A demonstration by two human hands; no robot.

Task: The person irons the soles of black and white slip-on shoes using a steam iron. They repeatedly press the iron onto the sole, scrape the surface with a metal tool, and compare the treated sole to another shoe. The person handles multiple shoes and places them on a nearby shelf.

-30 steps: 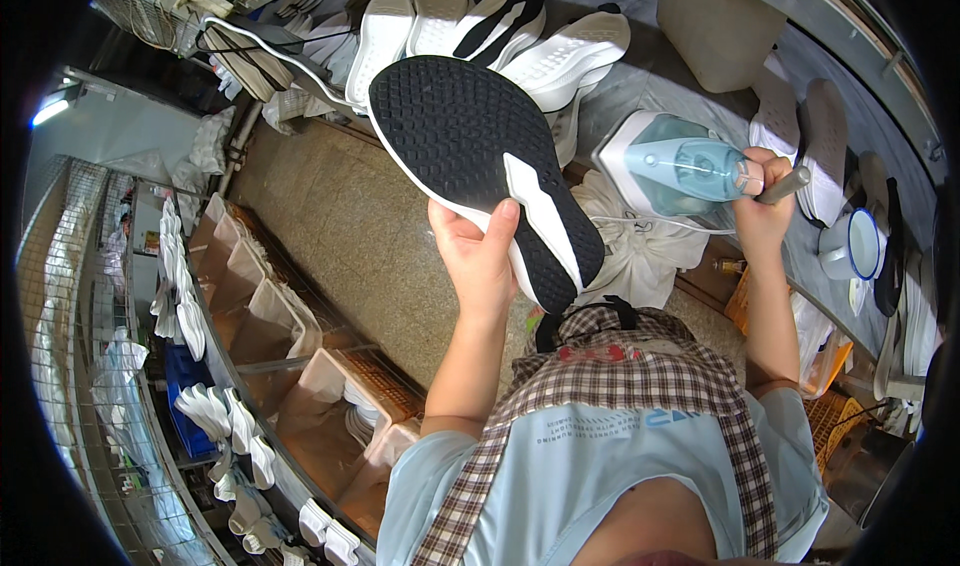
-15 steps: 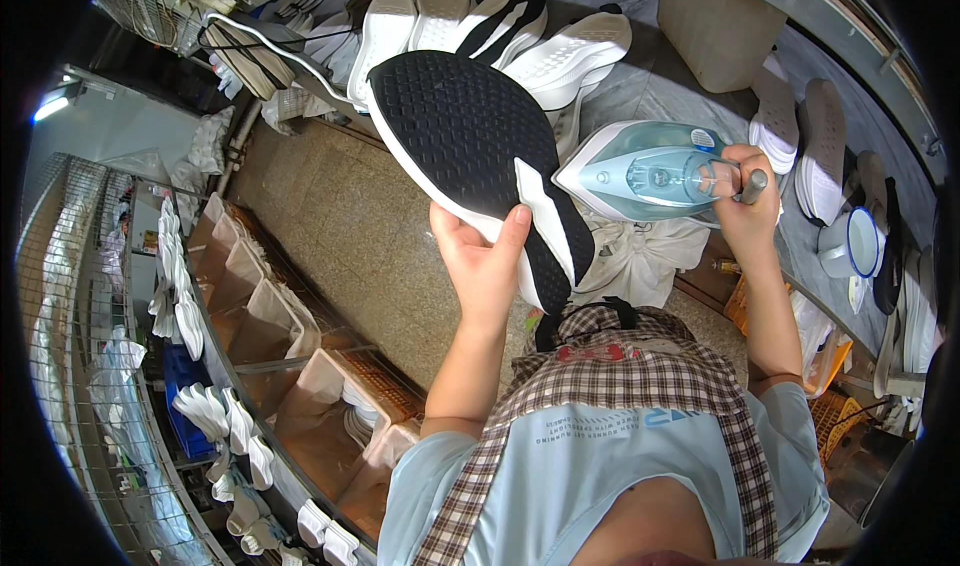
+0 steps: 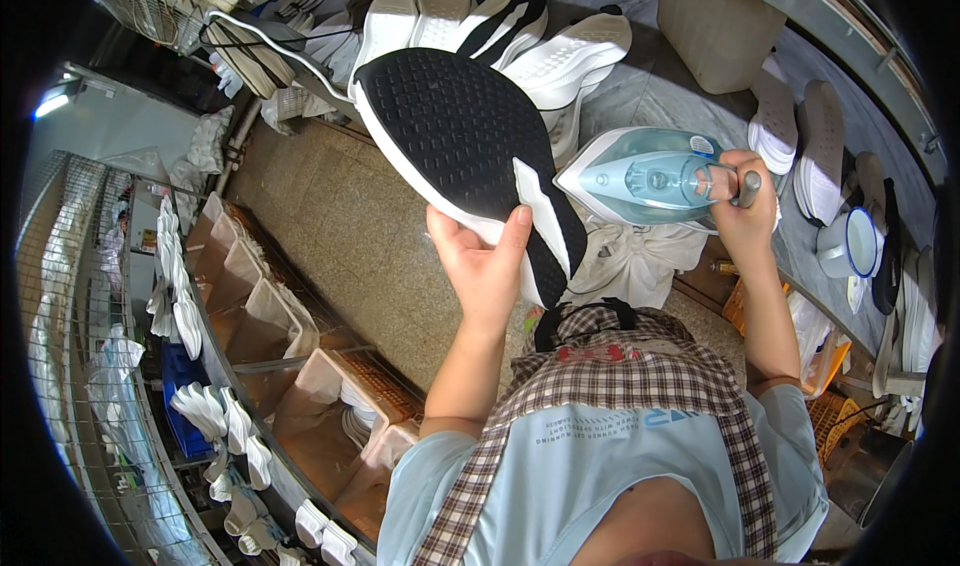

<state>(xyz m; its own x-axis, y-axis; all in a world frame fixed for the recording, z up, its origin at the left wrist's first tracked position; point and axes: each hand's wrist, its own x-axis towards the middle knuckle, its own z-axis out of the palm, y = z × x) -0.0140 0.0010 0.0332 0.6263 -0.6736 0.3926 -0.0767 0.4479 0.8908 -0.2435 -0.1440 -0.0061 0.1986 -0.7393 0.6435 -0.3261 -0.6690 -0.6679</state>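
Observation:
My left hand (image 3: 487, 266) holds up a sports shoe (image 3: 462, 156) by its heel end, black textured sole facing me, white edge around it. My right hand (image 3: 738, 211) grips the handle of a pale blue and white steam iron (image 3: 640, 178). The iron's pointed tip sits just right of the shoe's heel, close to it; whether they touch I cannot tell. Below the iron lies a crumpled white cloth (image 3: 640, 261).
Several white and black soles and shoes (image 3: 520, 26) lie on the grey bench (image 3: 660, 91) at the top. A beige box (image 3: 715, 21) stands there. More soles (image 3: 805, 136) and a white cup (image 3: 850, 246) are at the right. Cardboard bins (image 3: 300, 366) line the floor at left.
My right hand has brought the iron left, from the bench toward the shoe's heel. The shoe has stayed nearly still in my left hand.

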